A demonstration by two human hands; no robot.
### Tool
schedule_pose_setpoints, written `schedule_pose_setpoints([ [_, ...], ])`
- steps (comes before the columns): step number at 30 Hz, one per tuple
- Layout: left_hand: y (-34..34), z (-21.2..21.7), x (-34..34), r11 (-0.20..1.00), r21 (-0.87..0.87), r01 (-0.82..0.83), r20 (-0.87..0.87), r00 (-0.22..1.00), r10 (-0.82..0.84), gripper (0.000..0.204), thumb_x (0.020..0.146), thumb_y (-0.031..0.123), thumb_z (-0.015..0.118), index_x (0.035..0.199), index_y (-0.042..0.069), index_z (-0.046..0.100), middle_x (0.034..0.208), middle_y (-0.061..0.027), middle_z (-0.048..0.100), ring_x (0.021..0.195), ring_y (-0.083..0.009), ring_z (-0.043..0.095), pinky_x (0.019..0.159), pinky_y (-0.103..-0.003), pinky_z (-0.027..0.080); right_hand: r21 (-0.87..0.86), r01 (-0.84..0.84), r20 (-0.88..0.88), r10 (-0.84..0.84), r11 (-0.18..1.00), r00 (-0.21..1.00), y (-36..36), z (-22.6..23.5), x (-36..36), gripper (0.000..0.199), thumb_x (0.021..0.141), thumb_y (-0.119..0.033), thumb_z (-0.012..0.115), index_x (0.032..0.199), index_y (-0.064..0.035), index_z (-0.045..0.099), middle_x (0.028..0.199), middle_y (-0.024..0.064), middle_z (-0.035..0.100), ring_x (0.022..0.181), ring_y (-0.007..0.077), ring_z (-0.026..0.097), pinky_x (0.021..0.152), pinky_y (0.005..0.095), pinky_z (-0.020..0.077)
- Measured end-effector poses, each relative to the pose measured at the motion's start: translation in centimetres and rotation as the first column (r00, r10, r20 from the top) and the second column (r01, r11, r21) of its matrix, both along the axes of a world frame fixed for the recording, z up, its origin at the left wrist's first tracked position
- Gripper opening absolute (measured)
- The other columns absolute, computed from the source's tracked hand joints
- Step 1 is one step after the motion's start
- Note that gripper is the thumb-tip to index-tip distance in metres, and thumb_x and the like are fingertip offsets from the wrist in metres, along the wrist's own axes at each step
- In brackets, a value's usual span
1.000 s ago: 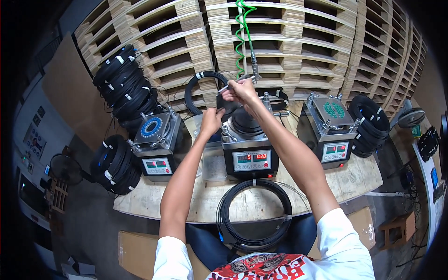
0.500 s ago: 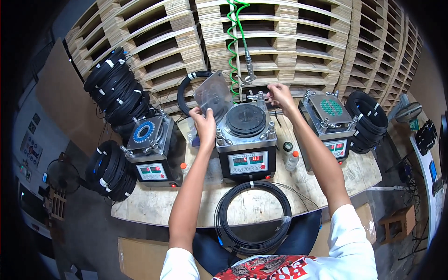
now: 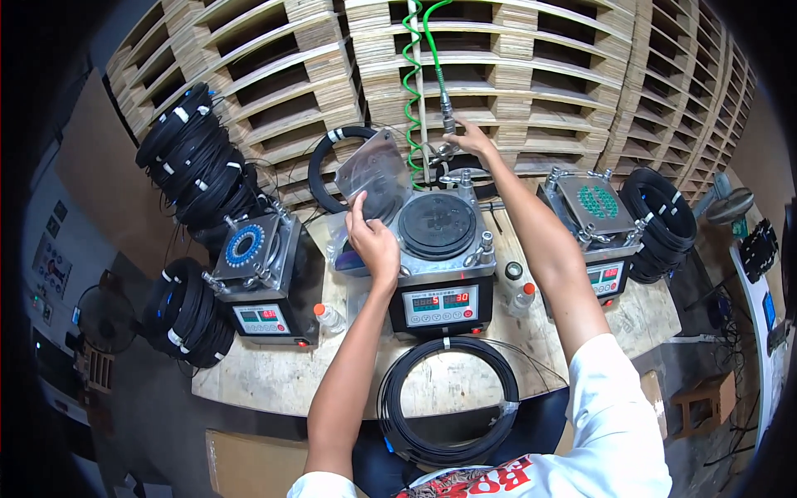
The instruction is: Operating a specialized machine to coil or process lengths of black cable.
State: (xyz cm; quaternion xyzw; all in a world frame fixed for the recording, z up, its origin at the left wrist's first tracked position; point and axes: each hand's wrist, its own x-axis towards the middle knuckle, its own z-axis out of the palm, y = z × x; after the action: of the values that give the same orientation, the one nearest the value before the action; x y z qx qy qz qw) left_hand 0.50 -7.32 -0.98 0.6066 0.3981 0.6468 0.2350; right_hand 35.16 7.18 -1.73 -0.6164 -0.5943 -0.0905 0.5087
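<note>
In the middle of the bench stands a polishing machine (image 3: pixel 442 305) with a round black disc (image 3: pixel 437 224) on top and clamp posts at its corners. My left hand (image 3: pixel 375 245) is beside the disc, open, its raised fingertips at the lower edge of a tilted metal plate (image 3: pixel 365 170). I cannot tell whether they touch it. Behind the machine, an air blow gun (image 3: pixel 448 116) hangs from a green coiled hose (image 3: pixel 410 75). My right hand (image 3: pixel 471 139) has closed its fingers around the gun's metal body, which partly hides them.
Similar machines stand left (image 3: pixel 267 319) and right (image 3: pixel 610 274), with blue and green ringed fixtures. Coiled black cables (image 3: pixel 195 174) are piled at the left, with more at the right (image 3: pixel 660 220). One cable coil (image 3: pixel 390 407) overhangs the front edge. Small bottles (image 3: pixel 523 299) stand between machines; wooden pallets (image 3: pixel 490 58) rise behind.
My right hand has gone from the machine's rear clamp up and left to the air blow gun. My left hand has come off the metal plate's lower edge slightly downward. The display digits have changed.
</note>
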Motion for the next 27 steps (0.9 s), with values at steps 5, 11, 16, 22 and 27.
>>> schedule_pose_setpoints([
  [5,0.9,-0.6,-1.7,0.997,0.078,-0.027,-0.079,0.996,0.033,0.06,0.075,-0.017,0.043,0.131,-0.001,0.056,0.126,-0.0215,0.056,0.122,-0.0393,0.054,0.107,-0.043,0.038,-0.249,-0.153,-0.261,0.086,0.956,0.961,-1.3,3.6,-6.9,0.041,0.068,-0.038,0.086,0.08,-0.0029,0.067,0.071,0.0099,0.068,0.067,0.0195,0.064,0.066,0.0364,0.0522],
  [11,0.6,-0.4,-0.8,0.997,0.078,-0.007,-0.027,1.0,0.009,0.056,0.076,-0.015,0.043,0.128,-0.003,0.058,0.126,-0.0217,0.055,0.124,-0.0395,0.053,0.108,-0.043,0.037,0.008,-0.29,-0.313,0.278,0.957,0.908,-10.0,8.0,-13.5,0.027,0.08,-0.006,0.068,0.104,-0.0022,0.056,0.083,0.0055,0.058,0.073,0.0142,0.065,0.066,0.0298,0.0518],
  [16,0.6,-0.4,-0.8,0.996,0.081,-0.045,0.008,0.999,0.045,0.049,0.078,-0.012,0.045,0.124,-0.004,0.06,0.124,-0.0218,0.056,0.121,-0.0394,0.054,0.107,-0.044,0.039,0.185,-0.524,-0.658,0.501,0.832,0.562,-19.3,8.7,-19.2,0.031,0.08,0.012,0.053,0.109,0.0016,0.056,0.101,0.0081,0.059,0.087,0.0218,0.072,0.073,0.0308,0.0578],
  [22,0.2,-0.3,-0.6,0.994,0.088,-0.061,0.01,0.998,0.061,0.048,0.078,-0.011,0.046,0.124,-0.005,0.059,0.125,-0.0205,0.056,0.12,-0.0388,0.055,0.106,-0.043,0.04,0.182,-0.274,-0.647,0.325,0.944,0.689,-23.3,5.1,-21.9,0.02,0.085,0.006,0.054,0.103,0.0011,0.058,0.089,0.0069,0.06,0.076,0.0154,0.067,0.066,0.0282,0.0558],
  [27,0.4,-0.8,0.1,0.994,0.081,-0.072,0.013,0.997,0.071,0.048,0.079,-0.011,0.046,0.125,-0.004,0.059,0.129,-0.021,0.056,0.124,-0.0389,0.053,0.107,-0.044,0.04,0.232,-0.126,-0.591,0.243,0.964,0.769,-23.1,3.4,-19.9,0.017,0.085,0.007,0.051,0.1,-0.0002,0.057,0.084,0.0046,0.057,0.071,0.0136,0.064,0.063,0.0263,0.052],
])
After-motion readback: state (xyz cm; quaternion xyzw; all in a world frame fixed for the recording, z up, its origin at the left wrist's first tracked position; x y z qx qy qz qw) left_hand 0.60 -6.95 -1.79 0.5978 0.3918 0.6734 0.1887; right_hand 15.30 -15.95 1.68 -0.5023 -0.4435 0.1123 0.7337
